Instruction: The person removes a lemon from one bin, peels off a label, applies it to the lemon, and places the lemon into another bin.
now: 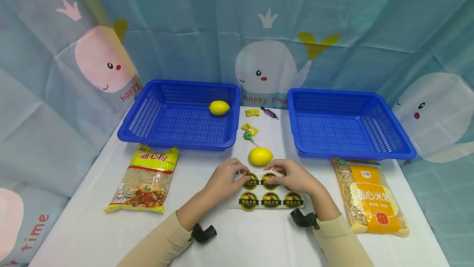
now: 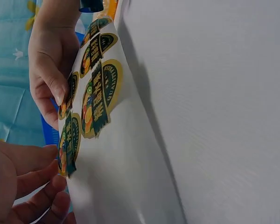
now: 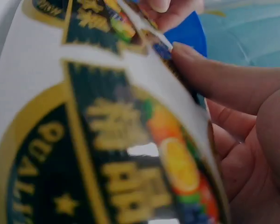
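Note:
A white sheet of round fruit stickers (image 1: 270,200) lies between my two hands, tilted up at its far edge. My left hand (image 1: 224,179) pinches that edge at the upper left sticker (image 2: 74,140), thumb in front and fingers behind. The right hand (image 1: 295,176) grips the same edge farther right, its thumb (image 3: 233,84) over the front of another sticker. Dark green and gold labels with printed fruit show large in the right wrist view. Just beyond the sheet, a yellow lemon (image 1: 260,156) rests on the white table between the fingertips.
Two blue baskets (image 1: 177,145) stand at the back; the left one holds a lemon (image 1: 219,107). Between them lie a green lollipop (image 1: 248,135), yellow-wrapped sweets (image 1: 252,112) and a purple-wrapped candy (image 1: 269,113). Pasta bags flank the hands, one left (image 1: 144,180), one right (image 1: 370,197).

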`<state>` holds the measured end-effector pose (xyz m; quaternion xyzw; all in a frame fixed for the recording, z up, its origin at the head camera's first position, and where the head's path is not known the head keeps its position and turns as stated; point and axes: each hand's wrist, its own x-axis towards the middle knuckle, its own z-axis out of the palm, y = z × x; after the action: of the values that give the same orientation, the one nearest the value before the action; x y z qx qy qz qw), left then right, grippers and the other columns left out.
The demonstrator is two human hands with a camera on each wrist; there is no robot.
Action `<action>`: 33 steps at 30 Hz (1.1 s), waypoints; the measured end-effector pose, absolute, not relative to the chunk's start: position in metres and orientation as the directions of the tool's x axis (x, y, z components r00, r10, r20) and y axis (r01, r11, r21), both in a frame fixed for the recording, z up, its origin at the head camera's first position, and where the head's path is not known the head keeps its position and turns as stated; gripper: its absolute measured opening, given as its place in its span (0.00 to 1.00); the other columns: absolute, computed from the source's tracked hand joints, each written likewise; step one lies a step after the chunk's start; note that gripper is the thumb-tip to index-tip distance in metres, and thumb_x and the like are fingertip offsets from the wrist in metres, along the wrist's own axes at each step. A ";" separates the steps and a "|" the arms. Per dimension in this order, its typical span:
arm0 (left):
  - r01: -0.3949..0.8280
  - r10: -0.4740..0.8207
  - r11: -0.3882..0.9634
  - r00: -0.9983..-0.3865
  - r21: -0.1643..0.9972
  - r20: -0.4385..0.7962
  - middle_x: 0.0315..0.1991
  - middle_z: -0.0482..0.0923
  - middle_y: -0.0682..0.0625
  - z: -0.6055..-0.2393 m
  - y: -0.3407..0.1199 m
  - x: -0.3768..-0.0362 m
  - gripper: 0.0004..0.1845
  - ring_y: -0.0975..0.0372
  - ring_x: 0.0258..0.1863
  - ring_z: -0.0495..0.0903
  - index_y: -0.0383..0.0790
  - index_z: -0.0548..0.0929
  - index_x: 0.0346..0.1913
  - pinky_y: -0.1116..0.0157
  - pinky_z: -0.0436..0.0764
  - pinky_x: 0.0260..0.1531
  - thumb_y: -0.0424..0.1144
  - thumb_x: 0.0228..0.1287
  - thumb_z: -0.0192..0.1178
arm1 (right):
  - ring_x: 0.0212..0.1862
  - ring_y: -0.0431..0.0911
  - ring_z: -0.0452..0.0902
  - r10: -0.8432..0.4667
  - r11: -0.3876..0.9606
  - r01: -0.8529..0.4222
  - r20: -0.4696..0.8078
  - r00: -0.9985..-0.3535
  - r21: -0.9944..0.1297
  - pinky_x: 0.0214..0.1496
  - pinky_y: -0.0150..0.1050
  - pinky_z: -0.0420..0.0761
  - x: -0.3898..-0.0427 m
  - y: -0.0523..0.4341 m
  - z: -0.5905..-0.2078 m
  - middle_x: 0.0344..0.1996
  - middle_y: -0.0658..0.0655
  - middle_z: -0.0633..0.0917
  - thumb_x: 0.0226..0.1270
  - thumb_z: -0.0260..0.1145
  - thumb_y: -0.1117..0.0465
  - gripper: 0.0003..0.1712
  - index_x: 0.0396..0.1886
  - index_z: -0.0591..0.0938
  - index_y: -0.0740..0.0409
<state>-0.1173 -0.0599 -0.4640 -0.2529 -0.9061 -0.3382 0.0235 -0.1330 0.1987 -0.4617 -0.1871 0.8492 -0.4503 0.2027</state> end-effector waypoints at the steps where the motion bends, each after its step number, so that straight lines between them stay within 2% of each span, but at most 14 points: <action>1: 0.469 0.436 0.636 -0.873 0.613 0.217 0.34 0.81 0.56 -0.463 -0.060 -0.117 0.04 0.64 0.36 0.76 0.46 0.88 0.39 0.65 0.78 0.38 0.39 0.62 0.71 | 0.28 0.39 0.75 -0.505 0.513 -0.126 -0.180 -0.844 -0.849 0.36 0.33 0.76 -0.133 0.199 -0.461 0.26 0.47 0.83 0.63 0.75 0.54 0.15 0.48 0.85 0.49; 5: 0.428 0.414 0.583 -0.888 0.691 0.201 0.31 0.80 0.58 -0.456 -0.060 -0.116 0.04 0.64 0.33 0.75 0.47 0.86 0.33 0.67 0.77 0.36 0.36 0.61 0.71 | 0.22 0.37 0.68 -0.520 0.476 -0.089 -0.198 -0.831 -0.875 0.29 0.31 0.72 -0.135 0.201 -0.460 0.20 0.47 0.77 0.65 0.74 0.54 0.15 0.50 0.85 0.52; 9: 0.380 0.410 0.531 -0.898 0.757 0.163 0.31 0.82 0.58 -0.451 -0.062 -0.117 0.04 0.65 0.35 0.78 0.47 0.83 0.33 0.64 0.81 0.41 0.36 0.65 0.69 | 0.19 0.36 0.60 -0.515 0.498 -0.083 -0.217 -0.829 -0.863 0.25 0.30 0.67 -0.137 0.202 -0.460 0.17 0.46 0.70 0.66 0.73 0.54 0.15 0.50 0.85 0.53; 12: 0.337 0.404 0.482 -0.905 0.809 0.136 0.32 0.84 0.57 -0.449 -0.064 -0.119 0.04 0.66 0.35 0.80 0.46 0.81 0.35 0.63 0.84 0.43 0.36 0.68 0.66 | 0.22 0.38 0.65 -0.493 0.553 -0.106 -0.222 -0.841 -0.826 0.30 0.33 0.71 -0.138 0.202 -0.463 0.19 0.46 0.74 0.64 0.74 0.54 0.15 0.47 0.85 0.54; 16: 0.269 0.384 0.419 -0.918 0.867 0.099 0.32 0.84 0.54 -0.447 -0.066 -0.120 0.02 0.66 0.32 0.81 0.43 0.80 0.38 0.68 0.84 0.40 0.35 0.70 0.64 | 0.31 0.42 0.73 -0.430 0.647 -0.132 -0.217 -0.876 -0.751 0.40 0.39 0.74 -0.137 0.199 -0.467 0.26 0.46 0.82 0.60 0.77 0.52 0.13 0.39 0.85 0.52; 22: 0.171 0.334 0.414 -0.942 0.894 0.025 0.29 0.83 0.54 -0.448 -0.066 -0.122 0.06 0.66 0.27 0.79 0.41 0.82 0.48 0.69 0.80 0.32 0.36 0.71 0.63 | 0.33 0.43 0.73 -0.303 0.781 -0.128 -0.193 -0.933 -0.611 0.40 0.40 0.75 -0.136 0.187 -0.470 0.28 0.46 0.81 0.55 0.80 0.52 0.14 0.32 0.83 0.50; 28: 0.177 0.349 0.392 -0.937 0.903 0.032 0.27 0.81 0.53 -0.452 -0.066 -0.124 0.10 0.65 0.25 0.75 0.38 0.81 0.51 0.70 0.77 0.28 0.31 0.68 0.60 | 0.39 0.45 0.74 -0.236 0.852 -0.130 -0.150 -0.960 -0.507 0.47 0.45 0.76 -0.134 0.182 -0.471 0.33 0.49 0.81 0.51 0.82 0.49 0.18 0.34 0.83 0.51; 33: 0.175 0.356 0.388 -0.934 0.905 0.028 0.30 0.82 0.52 -0.454 -0.065 -0.124 0.12 0.65 0.27 0.76 0.38 0.81 0.52 0.71 0.78 0.30 0.30 0.66 0.60 | 0.43 0.47 0.76 -0.241 0.827 -0.142 -0.115 -0.964 -0.545 0.51 0.47 0.78 -0.132 0.184 -0.467 0.37 0.51 0.82 0.51 0.82 0.51 0.19 0.38 0.84 0.52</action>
<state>-0.1241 -0.0651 -0.4544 -0.1600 -0.8286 -0.5297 -0.0853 -0.1325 0.1838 -0.4673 -0.1004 0.9515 -0.2767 0.0895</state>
